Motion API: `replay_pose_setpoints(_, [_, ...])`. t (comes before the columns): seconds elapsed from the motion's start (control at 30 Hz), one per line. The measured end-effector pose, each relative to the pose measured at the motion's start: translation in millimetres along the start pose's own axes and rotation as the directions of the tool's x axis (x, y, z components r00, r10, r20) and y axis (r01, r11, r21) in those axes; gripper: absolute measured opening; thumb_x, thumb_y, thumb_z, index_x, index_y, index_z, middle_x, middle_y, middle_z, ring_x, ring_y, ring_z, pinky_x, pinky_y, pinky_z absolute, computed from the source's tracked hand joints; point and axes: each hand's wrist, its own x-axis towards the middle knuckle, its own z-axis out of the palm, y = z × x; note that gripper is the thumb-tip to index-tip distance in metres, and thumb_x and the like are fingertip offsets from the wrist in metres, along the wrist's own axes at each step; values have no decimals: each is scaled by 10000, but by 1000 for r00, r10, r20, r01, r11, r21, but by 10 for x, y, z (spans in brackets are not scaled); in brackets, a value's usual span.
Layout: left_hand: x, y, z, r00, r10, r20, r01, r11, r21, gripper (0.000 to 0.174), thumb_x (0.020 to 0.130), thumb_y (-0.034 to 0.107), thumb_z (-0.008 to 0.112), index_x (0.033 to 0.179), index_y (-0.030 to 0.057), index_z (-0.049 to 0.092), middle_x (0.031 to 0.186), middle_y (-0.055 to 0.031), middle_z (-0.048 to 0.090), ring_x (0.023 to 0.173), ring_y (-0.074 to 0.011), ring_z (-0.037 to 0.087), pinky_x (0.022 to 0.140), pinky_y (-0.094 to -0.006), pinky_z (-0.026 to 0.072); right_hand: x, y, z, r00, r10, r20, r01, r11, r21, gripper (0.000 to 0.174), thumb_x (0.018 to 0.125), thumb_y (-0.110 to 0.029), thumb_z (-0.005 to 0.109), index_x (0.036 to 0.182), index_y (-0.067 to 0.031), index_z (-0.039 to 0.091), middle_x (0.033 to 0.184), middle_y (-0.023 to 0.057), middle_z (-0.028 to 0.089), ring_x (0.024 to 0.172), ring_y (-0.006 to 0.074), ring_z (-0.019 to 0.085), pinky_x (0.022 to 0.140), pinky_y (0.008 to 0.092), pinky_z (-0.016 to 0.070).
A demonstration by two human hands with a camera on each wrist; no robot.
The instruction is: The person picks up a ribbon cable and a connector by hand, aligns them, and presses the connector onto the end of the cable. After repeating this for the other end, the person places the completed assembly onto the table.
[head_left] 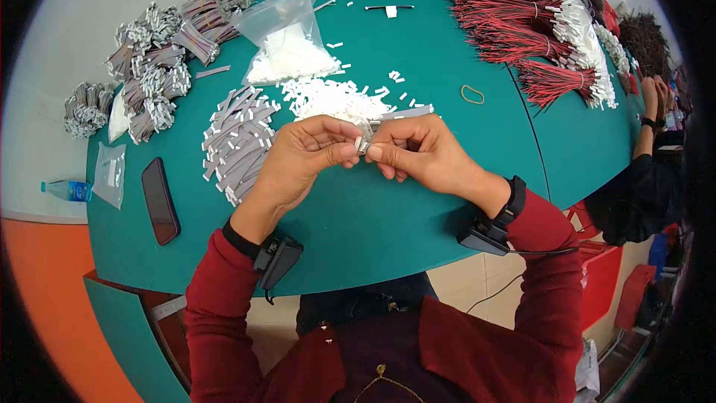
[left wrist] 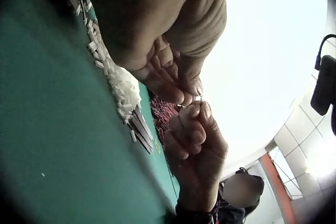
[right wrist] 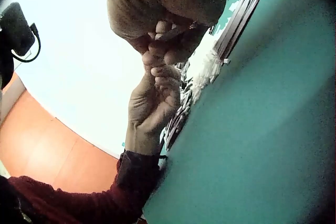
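Note:
Above the table's near side my two hands meet, fingertips together. Thumb and fingers of my left hand (head_left: pixel 302 153) pinch a small white connector (head_left: pixel 361 145), which also shows as a pale bit (left wrist: pixel 197 98) in the left wrist view. My right hand (head_left: pixel 425 151) pinches at the same spot from the other side; a grey flat cable (right wrist: pixel 173 34) shows among its fingers in the right wrist view. Fingers hide most of both pieces. Just beyond the hands lie a heap of white connectors (head_left: pixel 328 99) and a few grey flat cables (head_left: pixel 409 113).
Left of the hands spreads a pile of grey cables with white ends (head_left: pixel 240 138). A phone (head_left: pixel 160 201), a bottle (head_left: pixel 68 191) and cable bundles (head_left: pixel 153 78) lie farther left. A plastic bag of white pieces (head_left: pixel 291 48) stands behind; red wire bundles (head_left: pixel 514 22) fill the back right.

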Motion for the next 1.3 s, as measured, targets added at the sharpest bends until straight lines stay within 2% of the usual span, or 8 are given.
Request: replay_pose_setpoints(1.3, [-19,12,25,999,-25,38,24,999,25,202,790,51,669,976,-12,622,855,-63,645,744,-114,595,683,-238,475,-8,12,8,1000,6,4,-6,1000,-25,197,883,-187,576,759,-38,614,583,-20,551,494,34,461,439,191,356])
